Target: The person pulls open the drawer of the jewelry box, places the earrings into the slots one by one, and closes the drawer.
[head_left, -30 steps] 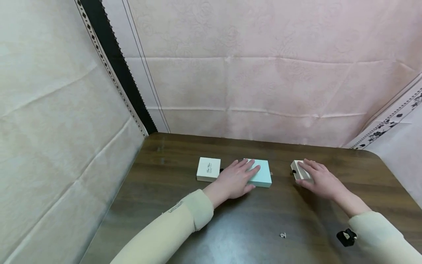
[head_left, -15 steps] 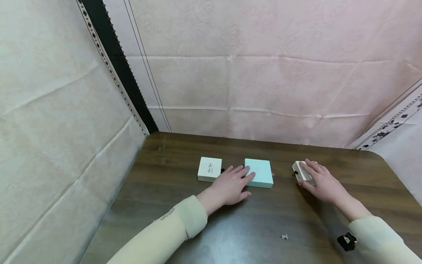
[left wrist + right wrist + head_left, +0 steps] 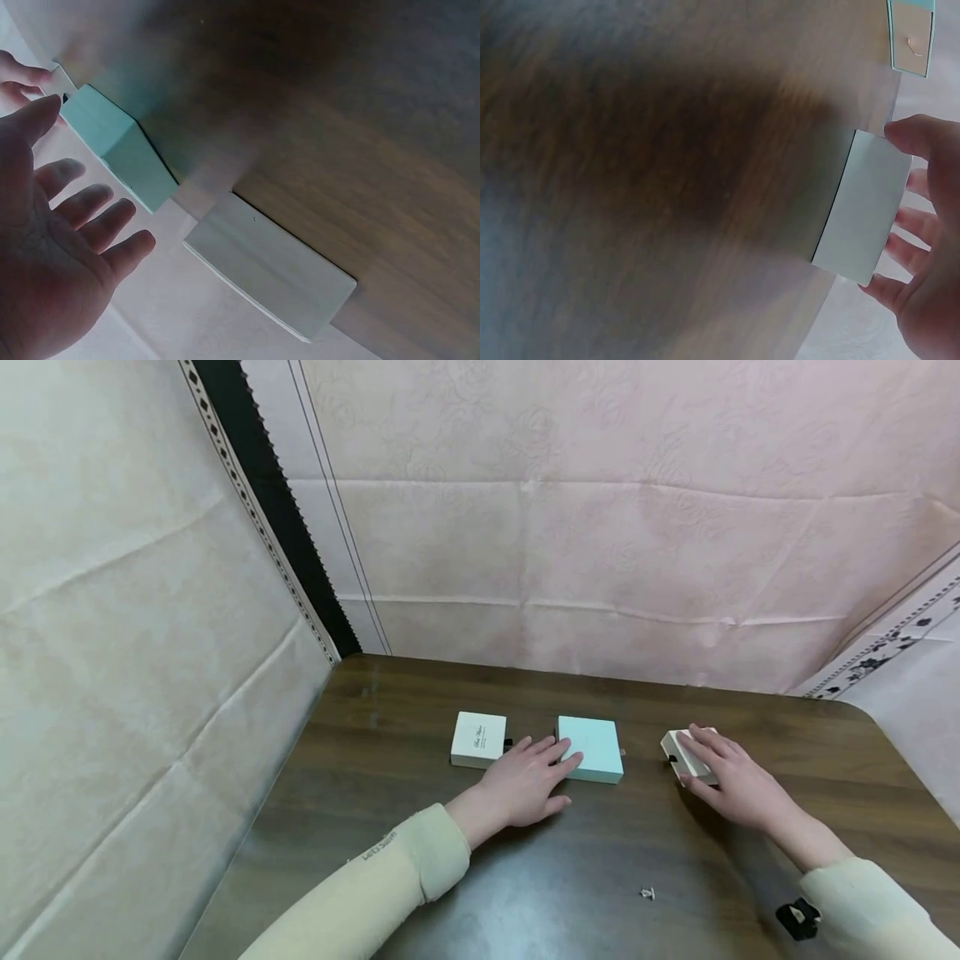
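Observation:
My left hand [image 3: 521, 785], palm down with fingers spread, hovers before the pale teal box [image 3: 591, 747]. Its fingertips overlap the box's left side in the head view, but the left wrist view shows them apart from the teal box [image 3: 120, 146]. Left of that hand lies a flat white box [image 3: 478, 739] with dark lettering on its lid and a black tab at its right side. My right hand [image 3: 738, 785] holds a smaller white box [image 3: 693, 766] from above. Its thumb is at one corner and its little finger at another, as the white box [image 3: 862, 210] shows in the right wrist view.
A tiny silvery metal piece [image 3: 647, 893] lies on the dark wooden table [image 3: 420, 893] near the front. A black object [image 3: 797, 918] hangs at the right cuff. Pale cloth [image 3: 622, 543] rises behind the table's far edge.
My left hand has drawn back leftward off the teal box, baring more of its lid. Under my right hand the small white box has turned slightly. The head view has shifted a little.

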A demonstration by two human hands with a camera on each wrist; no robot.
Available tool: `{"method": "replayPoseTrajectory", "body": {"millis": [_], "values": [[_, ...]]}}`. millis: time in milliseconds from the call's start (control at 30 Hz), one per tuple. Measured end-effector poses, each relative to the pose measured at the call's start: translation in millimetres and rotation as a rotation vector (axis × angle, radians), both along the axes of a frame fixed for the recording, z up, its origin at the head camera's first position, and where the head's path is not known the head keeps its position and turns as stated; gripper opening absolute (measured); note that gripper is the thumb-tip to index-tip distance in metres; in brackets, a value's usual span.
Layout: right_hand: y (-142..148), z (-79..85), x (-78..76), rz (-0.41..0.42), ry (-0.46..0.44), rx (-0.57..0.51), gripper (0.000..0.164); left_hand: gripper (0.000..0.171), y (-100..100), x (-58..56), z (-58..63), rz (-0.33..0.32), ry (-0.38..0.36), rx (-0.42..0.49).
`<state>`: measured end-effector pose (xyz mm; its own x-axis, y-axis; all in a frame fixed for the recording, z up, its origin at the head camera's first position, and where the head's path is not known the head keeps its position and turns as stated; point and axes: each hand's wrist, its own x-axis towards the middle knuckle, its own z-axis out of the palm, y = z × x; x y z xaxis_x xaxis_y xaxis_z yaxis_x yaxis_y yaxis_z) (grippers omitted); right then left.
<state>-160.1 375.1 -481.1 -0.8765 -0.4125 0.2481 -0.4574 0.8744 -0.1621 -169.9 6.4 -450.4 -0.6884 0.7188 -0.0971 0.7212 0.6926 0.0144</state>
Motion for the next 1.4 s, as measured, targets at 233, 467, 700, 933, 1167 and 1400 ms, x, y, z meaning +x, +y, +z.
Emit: {"method": "replayPoseTrajectory", "body": {"millis": [233, 467, 700, 933, 1167, 1400], "values": [[0.0, 1.5, 5.3, 0.062, 0.024, 0.007, 0.073, 0.066, -1.9, 0.3, 0.3, -0.020, 0.013, -0.008], [-0.8, 0.7, 12.1, 0.121, 0.061, 0.029, 0.081, 0.066, -2.8, 2.7, -1.7, -0.050, -0.007, -0.005], [2.2, 1.0, 14.5, 0.182, 0.118, 0.063, 0.083, 0.065, -3.3, 4.3, -3.0, -0.103, 0.003, 0.010], [14.7, -1.7, 12.2, 0.258, 0.238, 0.105, 0.089, 0.062, -1.8, 3.4, -4.8, -0.187, 0.041, 0.050], [24.4, 1.6, 18.5, 0.244, 0.243, 0.142, 0.085, 0.062, 3.0, 4.5, -4.2, -0.217, 0.057, 0.050], [9.0, 17.7, 20.9, 0.069, 0.129, 0.081, 0.066, 0.060, 6.1, 9.2, 0.2, -0.204, 0.056, 0.024]]}}
